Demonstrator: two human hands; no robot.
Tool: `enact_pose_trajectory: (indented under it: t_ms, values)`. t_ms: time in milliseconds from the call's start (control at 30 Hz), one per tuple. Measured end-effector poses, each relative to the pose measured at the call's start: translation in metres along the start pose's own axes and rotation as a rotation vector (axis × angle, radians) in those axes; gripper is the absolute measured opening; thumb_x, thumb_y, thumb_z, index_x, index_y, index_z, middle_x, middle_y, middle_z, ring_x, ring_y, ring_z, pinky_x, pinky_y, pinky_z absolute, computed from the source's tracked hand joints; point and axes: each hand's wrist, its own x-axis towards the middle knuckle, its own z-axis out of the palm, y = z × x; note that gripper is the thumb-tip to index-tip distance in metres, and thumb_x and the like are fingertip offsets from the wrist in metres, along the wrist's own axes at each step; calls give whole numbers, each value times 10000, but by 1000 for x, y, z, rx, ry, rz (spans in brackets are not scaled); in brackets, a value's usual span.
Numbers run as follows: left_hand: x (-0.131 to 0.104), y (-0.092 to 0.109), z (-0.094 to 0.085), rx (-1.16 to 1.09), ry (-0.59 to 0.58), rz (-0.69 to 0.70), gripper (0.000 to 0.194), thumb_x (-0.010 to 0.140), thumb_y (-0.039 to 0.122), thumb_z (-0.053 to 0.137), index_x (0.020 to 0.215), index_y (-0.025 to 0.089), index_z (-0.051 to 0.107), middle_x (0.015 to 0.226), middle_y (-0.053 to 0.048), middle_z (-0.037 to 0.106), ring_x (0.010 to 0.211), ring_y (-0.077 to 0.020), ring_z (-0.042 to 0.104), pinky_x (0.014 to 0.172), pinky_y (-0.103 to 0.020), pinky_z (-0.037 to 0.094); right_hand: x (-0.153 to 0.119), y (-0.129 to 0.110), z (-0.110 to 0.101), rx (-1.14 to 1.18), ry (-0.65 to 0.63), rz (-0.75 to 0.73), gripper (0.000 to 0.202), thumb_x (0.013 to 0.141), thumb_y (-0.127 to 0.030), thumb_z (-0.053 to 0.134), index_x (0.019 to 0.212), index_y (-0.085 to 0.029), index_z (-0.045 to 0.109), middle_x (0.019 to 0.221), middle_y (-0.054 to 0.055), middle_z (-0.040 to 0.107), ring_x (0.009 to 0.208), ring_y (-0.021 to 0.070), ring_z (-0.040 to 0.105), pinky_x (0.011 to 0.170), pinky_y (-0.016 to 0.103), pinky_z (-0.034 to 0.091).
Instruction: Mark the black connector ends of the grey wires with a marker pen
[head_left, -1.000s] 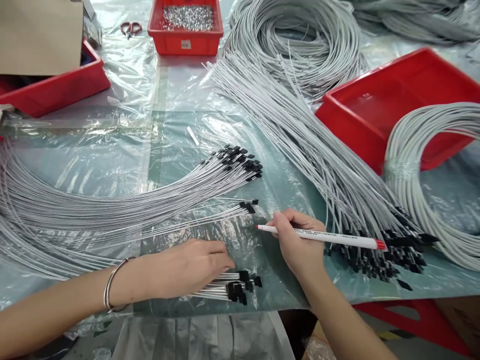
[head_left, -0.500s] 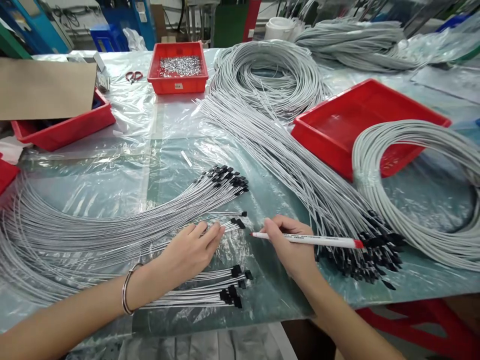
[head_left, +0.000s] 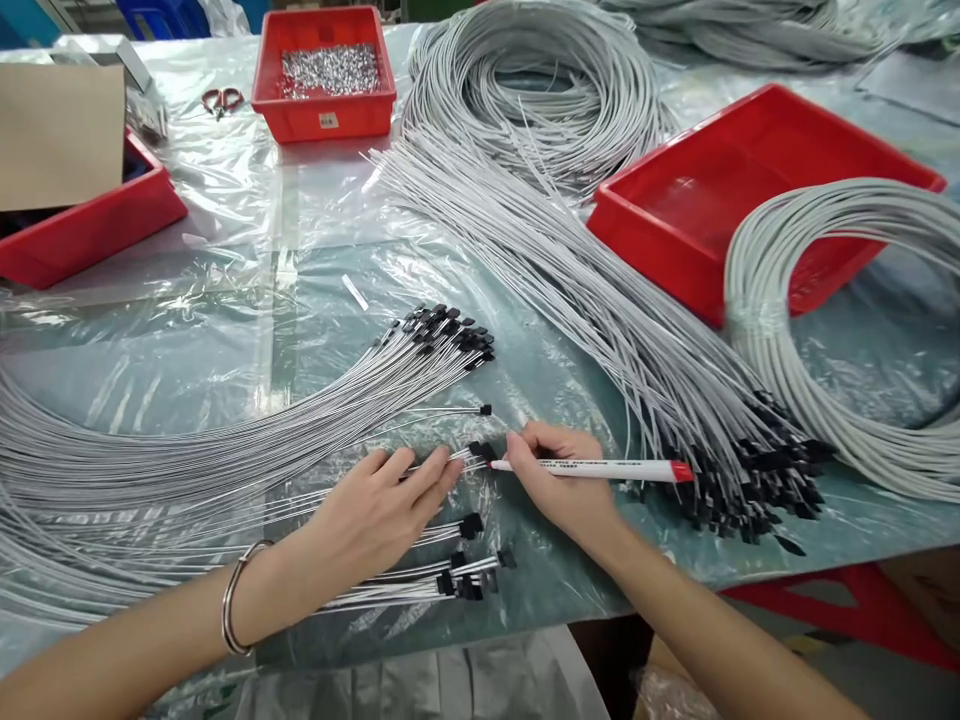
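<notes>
My right hand (head_left: 562,485) grips a white marker (head_left: 607,469) with a red end cap. Its red tip meets the black connectors (head_left: 480,453) on a few grey cables. Flat over those cables, just behind the connectors, lies my left hand (head_left: 386,510), palm down and fingers extended. A larger bundle of grey cables (head_left: 300,450) with black ends curves away behind it. A lone cable's black end (head_left: 486,410) rests between that bundle and my hands. Nearer the front edge are more cable ends (head_left: 461,585).
Right of my hands spreads a thick cable bundle (head_left: 600,300) with black connectors. Behind stand a red tray (head_left: 720,190), a red bin (head_left: 322,122) of small metal parts, and coiled cables (head_left: 442,70). Red-handled scissors (head_left: 222,102) and a cardboard-covered red box (head_left: 97,232) are at left.
The marker's tip has moved left onto the black connectors, with my right hand. My left hand stays over the cables. The camera view has shifted downward and closer.
</notes>
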Motion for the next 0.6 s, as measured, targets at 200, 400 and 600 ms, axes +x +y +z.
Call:
enact_pose_trajectory:
  t_ms: [200,400,600]
  values:
    - [1,1,2,-21,-6,-4,507,889,188,378,1386,141,290,1391,-90,335,928,-220,458,716,-352,390,0,-3,-1,-71,13,-47,343,782,-214,489,472,-173,347,449,-48,293,430,71,280,436,230,243]
    - [1,0,0,-52,-18,2,480,902,161,310,1381,135,303,1385,-92,355,925,-226,442,700,-344,389,-1,-3,-1,-106,0,-67,354,778,-211,485,468,-177,318,452,-48,272,428,72,261,429,236,230]
    - [1,0,-2,-53,-52,11,490,904,149,319,1392,134,280,1397,-93,338,936,-230,429,701,-338,383,-1,-3,-1,-77,7,-38,345,784,-215,495,479,-180,338,440,-50,289,419,76,280,418,232,238]
